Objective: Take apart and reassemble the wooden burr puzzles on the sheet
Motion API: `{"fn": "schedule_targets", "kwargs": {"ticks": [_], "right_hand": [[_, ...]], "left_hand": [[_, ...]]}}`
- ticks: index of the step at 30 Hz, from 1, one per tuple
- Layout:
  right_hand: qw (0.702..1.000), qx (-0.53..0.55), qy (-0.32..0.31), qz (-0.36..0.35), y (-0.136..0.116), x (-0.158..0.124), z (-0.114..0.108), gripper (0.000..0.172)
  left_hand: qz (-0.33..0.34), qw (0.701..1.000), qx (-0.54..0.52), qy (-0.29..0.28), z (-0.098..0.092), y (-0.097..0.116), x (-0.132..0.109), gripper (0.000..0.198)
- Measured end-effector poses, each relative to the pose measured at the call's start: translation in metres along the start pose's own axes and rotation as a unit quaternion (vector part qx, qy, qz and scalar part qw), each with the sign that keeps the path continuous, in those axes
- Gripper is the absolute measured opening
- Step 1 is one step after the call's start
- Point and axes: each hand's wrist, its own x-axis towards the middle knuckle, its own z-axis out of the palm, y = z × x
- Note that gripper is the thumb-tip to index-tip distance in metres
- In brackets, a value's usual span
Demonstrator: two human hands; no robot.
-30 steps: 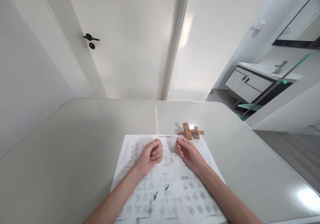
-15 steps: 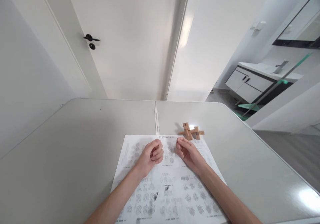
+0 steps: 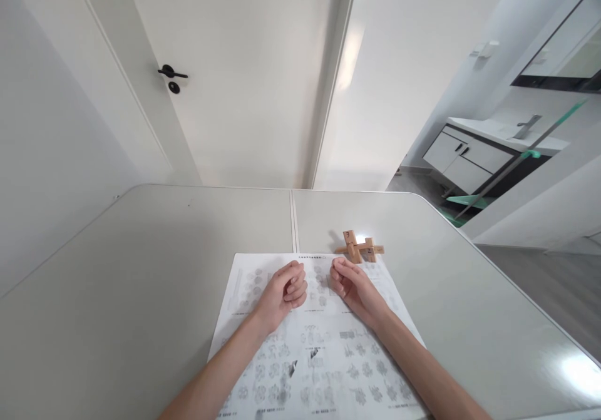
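Note:
A large printed sheet [image 3: 328, 326] with rows of small grey diagrams lies on the table under both forearms. My left hand [image 3: 287, 291] rests on its upper part, fingers curled into a loose fist with nothing showing in them. Facing it across a small gap, my right hand [image 3: 350, 282] is also curled closed, thumb against the fingers, and no object shows in it. Just beyond the right hand sits a wooden block assembly [image 3: 359, 246], made of notched, crossed pieces with dark marks on them, shaped somewhat like a small plane. Neither hand clearly touches it.
The pale table [image 3: 117, 320] has a seam running away from me and cut far corners. Behind it stands a white door [image 3: 244, 76] with a black handle [image 3: 173, 72]. At right are a sink cabinet [image 3: 469, 154] and a green-and-grey pole [image 3: 521, 157].

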Motion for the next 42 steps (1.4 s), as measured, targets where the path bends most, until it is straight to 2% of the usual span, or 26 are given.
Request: {"fn": "schedule_targets", "kwargs": {"ticks": [5,8,11,13,16,19,22,27,33,38,42], "right_hand": [[1.0,-0.012,-0.014,-0.016,0.0,-0.002,0.001,0.032],[0.997,-0.041,0.006,-0.061,0.0,-0.002,-0.003,0.032],[0.981,-0.084,0.103,-0.143,-0.002,0.0,-0.015,0.032],[0.958,-0.105,0.188,-0.19,-0.005,0.004,-0.026,0.036],[0.917,-0.099,0.299,-0.244,-0.011,0.012,-0.045,0.031],[0.899,-0.085,0.349,-0.25,-0.013,0.019,-0.061,0.024],[0.905,-0.065,0.357,-0.222,-0.013,0.021,-0.07,0.031],[0.925,-0.055,0.331,-0.178,-0.014,0.019,-0.073,0.047],[0.928,-0.064,0.33,-0.158,-0.017,0.02,-0.079,0.051],[0.917,-0.064,0.351,-0.181,-0.016,0.023,-0.081,0.048],[0.887,-0.069,0.388,-0.24,-0.021,0.021,-0.082,0.049]], "left_hand": [[-0.01,1.0,0.004,0.01,0.0,-0.001,0.001,0.054],[-0.013,1.0,-0.001,0.013,0.0,-0.001,0.001,0.056],[-0.013,1.0,-0.003,0.015,-0.001,-0.001,0.001,0.058],[-0.015,1.0,-0.003,0.011,-0.003,-0.002,0.001,0.058],[-0.014,1.0,-0.003,0.008,-0.003,-0.002,0.001,0.056],[-0.007,1.0,0.001,0.011,-0.002,-0.001,0.001,0.056],[-0.004,1.0,0.004,0.012,0.0,0.0,0.0,0.057],[-0.005,1.0,-0.006,0.017,0.001,0.0,-0.001,0.056],[-0.012,0.999,-0.001,0.037,0.002,0.001,-0.002,0.055],[-0.01,0.999,-0.002,0.039,0.004,0.003,-0.002,0.054],[-0.009,0.999,0.004,0.037,0.004,0.003,-0.002,0.053]]}}
